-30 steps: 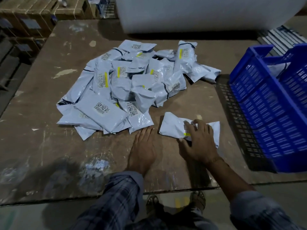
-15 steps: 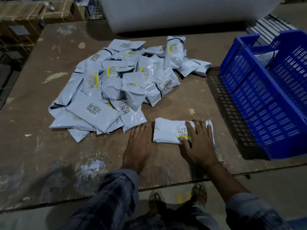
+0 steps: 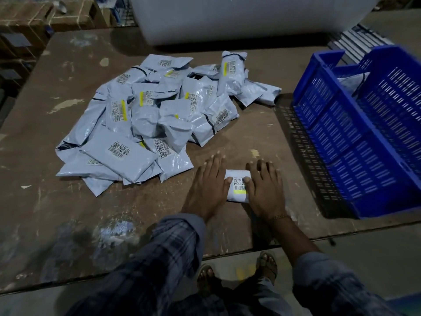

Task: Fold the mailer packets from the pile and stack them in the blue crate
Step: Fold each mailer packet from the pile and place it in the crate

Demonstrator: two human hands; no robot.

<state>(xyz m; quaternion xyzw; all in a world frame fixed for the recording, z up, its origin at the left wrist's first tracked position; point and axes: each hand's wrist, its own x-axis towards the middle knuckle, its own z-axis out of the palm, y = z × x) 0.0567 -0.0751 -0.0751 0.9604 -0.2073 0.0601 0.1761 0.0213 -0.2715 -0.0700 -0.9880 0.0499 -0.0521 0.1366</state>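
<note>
Two hands lie flat, fingers straight, on one folded pale grey plastic mailer packet point(image 3: 237, 187) near the front edge of the worn brown table point(image 3: 57, 215) — the left hand point(image 3: 208, 185) covers its left end, the right hand point(image 3: 264, 190) its right, so only the barcode label shows between them. Behind lies the loose pile of grey mailer packets point(image 3: 157, 119). The blue slotted plastic crate point(image 3: 355, 142) stands at the right edge, cut off by the frame — a grey packet inside is barely visible.
</note>
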